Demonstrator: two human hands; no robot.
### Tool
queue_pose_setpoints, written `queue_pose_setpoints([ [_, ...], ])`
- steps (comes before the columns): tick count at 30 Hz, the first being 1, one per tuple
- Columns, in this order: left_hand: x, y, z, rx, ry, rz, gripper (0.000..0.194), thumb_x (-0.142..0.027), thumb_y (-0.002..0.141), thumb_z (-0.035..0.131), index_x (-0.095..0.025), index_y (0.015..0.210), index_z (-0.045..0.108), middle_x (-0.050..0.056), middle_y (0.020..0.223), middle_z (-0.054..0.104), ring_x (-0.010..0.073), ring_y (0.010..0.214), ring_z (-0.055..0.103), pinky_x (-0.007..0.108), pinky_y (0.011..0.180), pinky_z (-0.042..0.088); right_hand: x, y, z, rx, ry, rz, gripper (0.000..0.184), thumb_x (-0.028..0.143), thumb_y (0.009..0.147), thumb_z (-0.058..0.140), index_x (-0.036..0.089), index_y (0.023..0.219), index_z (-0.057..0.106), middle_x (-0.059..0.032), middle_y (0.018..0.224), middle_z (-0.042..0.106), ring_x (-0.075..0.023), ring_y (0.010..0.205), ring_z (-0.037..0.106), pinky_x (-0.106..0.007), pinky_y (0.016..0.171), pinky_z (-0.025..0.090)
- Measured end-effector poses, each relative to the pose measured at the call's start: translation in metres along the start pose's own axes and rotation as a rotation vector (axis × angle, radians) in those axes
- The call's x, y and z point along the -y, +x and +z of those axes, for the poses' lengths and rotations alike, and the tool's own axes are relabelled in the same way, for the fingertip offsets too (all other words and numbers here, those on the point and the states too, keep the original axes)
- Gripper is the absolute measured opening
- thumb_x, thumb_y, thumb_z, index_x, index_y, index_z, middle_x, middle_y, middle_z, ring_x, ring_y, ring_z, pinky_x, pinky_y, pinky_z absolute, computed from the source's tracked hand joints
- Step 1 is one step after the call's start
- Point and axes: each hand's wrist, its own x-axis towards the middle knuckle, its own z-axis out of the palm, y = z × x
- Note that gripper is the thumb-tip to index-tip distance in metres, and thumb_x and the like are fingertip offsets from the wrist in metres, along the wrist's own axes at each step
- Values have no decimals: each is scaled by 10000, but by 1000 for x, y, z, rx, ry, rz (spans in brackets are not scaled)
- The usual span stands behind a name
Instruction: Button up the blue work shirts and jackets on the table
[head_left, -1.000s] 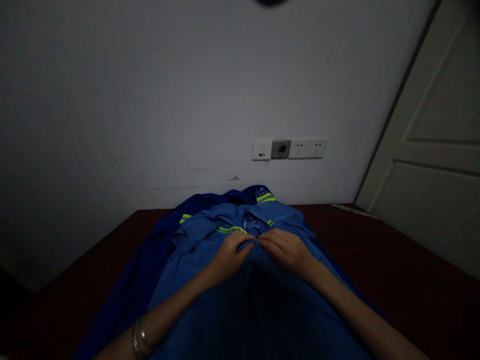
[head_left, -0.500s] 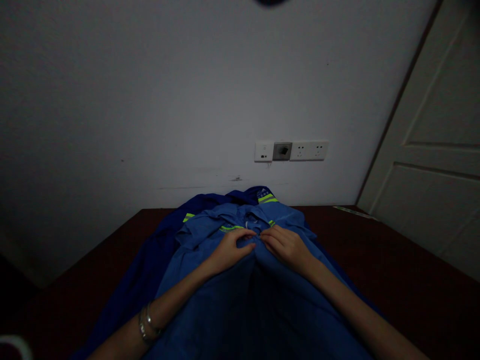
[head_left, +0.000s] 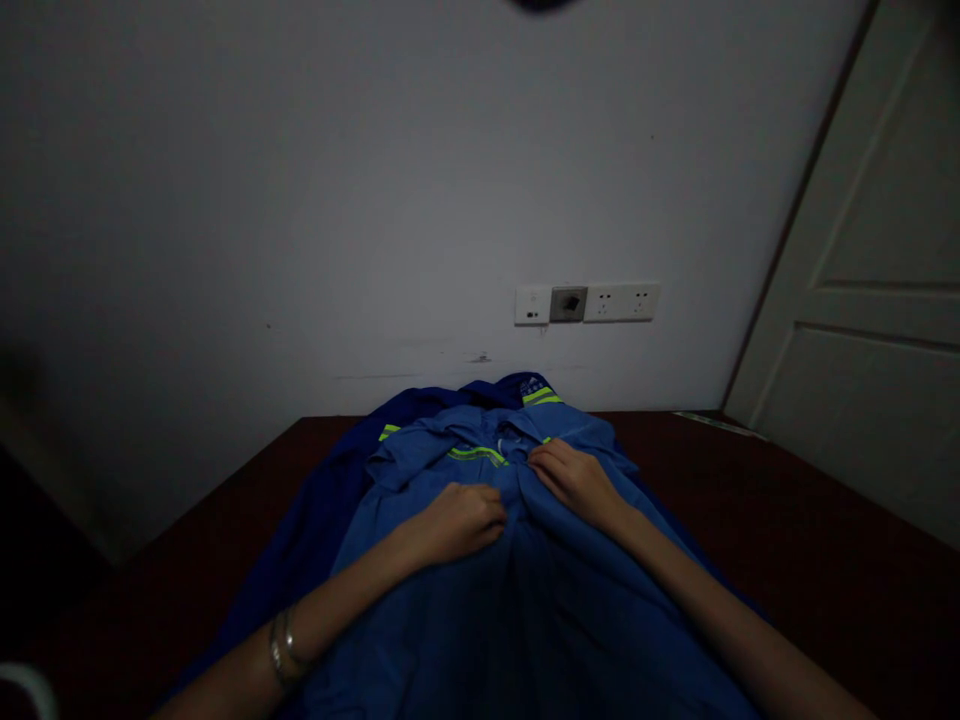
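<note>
A light blue work jacket (head_left: 420, 490) with yellow-green reflective strips lies spread before me, its collar towards the wall. My right hand (head_left: 574, 480) pinches the front edge just below the collar. Lower down on the other side, my left hand (head_left: 461, 520) has its fingers curled closed on the front of the jacket; the fingertips are hidden under the hand. Two silver bangles (head_left: 283, 645) circle my left wrist. Beneath the jacket lies a darker blue garment (head_left: 300, 540), showing at the left and at the far end.
The garments rest on a dark reddish surface (head_left: 750, 480) against a pale wall (head_left: 390, 200). A row of wall sockets (head_left: 619, 302) sits above it. A panelled door (head_left: 877, 240) stands at the right. Part of a white curved object (head_left: 30, 685) shows at the bottom left.
My left hand has come away from the right one, down towards me along the jacket front, and its fingers have curled closed. My right hand stays near the collar. The view has shifted slightly.
</note>
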Motion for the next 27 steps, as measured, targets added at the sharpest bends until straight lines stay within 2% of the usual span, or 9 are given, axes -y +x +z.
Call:
queue_pose_setpoints([
  [5,4,-8,15,58,169,-27,111,-251,805,533,-185,849,612,42,903,574,170,862,543,232,639,416,-4,-4,7,32,24,42,136,172,858,444,163,893,575,-66,874,615,-167,839,576,-312,750,493],
  [16,6,-10,29,86,247,58,164,-295,791,564,-189,913,597,41,896,540,166,878,508,224,580,403,-7,-10,13,115,39,91,166,194,874,423,156,897,582,-69,881,616,-158,857,580,-275,720,495],
  [23,8,-11,44,54,281,78,126,-230,850,462,-184,842,579,30,853,532,147,812,504,213,535,378,-7,-10,15,188,87,122,195,214,881,400,174,936,583,-76,940,608,-174,903,564,-296,768,476],
  [27,8,-12,47,26,270,96,137,-213,853,447,-182,806,572,20,831,539,135,777,508,209,532,370,-6,-10,13,211,136,159,197,216,878,401,177,946,582,-75,967,605,-180,923,558,-304,788,465],
])
